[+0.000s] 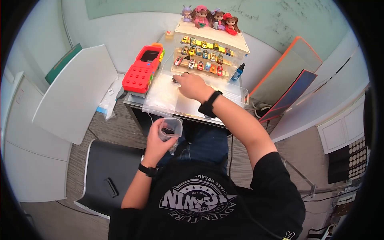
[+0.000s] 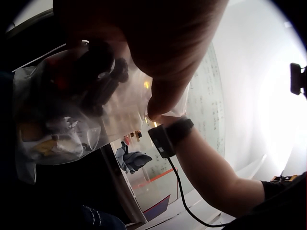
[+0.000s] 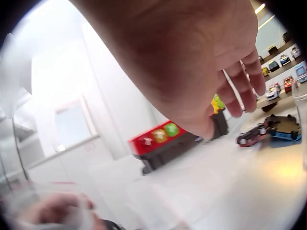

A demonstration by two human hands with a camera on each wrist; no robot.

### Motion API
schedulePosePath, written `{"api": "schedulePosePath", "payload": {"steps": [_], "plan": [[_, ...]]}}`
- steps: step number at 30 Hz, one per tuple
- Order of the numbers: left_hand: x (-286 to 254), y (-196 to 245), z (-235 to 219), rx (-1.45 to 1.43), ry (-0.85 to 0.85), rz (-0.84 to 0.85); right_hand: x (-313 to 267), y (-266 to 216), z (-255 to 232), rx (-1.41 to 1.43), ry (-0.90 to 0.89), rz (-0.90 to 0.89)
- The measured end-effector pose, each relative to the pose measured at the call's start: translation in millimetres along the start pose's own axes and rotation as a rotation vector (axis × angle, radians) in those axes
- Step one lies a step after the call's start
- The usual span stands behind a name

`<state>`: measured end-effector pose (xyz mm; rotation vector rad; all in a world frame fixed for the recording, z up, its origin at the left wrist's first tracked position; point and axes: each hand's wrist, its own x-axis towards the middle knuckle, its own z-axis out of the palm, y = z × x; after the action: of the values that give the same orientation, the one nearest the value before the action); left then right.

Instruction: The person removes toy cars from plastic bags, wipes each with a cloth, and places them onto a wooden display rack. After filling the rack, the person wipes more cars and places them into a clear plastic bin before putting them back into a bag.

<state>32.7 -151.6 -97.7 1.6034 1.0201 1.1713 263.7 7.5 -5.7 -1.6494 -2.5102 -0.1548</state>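
My left hand [image 1: 156, 140] grips a clear plastic container [image 1: 176, 129] by its sides, low in front of the table. Dark toy pieces [image 2: 108, 84] show through its wall in the left wrist view. Over the table, my right hand [image 1: 193, 86] reaches towards the foot of a display rack. In the right wrist view its fingers [image 3: 246, 91] are extended, with nothing seen between them. Just past the fingertips lie a small dark red toy car [image 3: 250, 136] and another toy car [image 3: 284, 125] that appears overturned, its wheels showing.
Rows of toy cars [image 1: 200, 65] fill the stepped rack [image 1: 224, 76], with several dolls [image 1: 201, 17] on top. A red toy truck [image 1: 138, 78] stands at the table's left. A blue bottle [image 1: 239, 72] is beside the rack, and orange-edged panels [image 1: 286, 72] lean at the right.
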Motion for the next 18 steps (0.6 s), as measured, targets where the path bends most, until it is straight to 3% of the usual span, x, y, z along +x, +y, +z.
{"api": "schedulePosePath", "payload": {"steps": [4, 7, 9, 11, 14, 18], "plan": [[-2, 2, 1, 0.033, -0.032, 0.019, 32, 17, 45, -0.337, -0.146, 0.143], [-2, 3, -5, 0.068, -0.048, 0.026, 43, 12, 57, -0.299, -0.244, 0.282], [-4, 3, -6, 0.074, -0.037, 0.006, 38, 13, 62, -0.314, -0.232, 0.266], [-4, 2, -7, 0.057, -0.029, -0.004, 25, 14, 66, -0.296, -0.067, 0.201], [-4, -3, -4, 0.036, -0.009, 0.005, 7, 10, 67, -0.332, -0.018, 0.077], [-4, -2, -1, 0.025, 0.014, -0.025, -21, -9, 64, -0.283, 0.016, 0.044]]}}
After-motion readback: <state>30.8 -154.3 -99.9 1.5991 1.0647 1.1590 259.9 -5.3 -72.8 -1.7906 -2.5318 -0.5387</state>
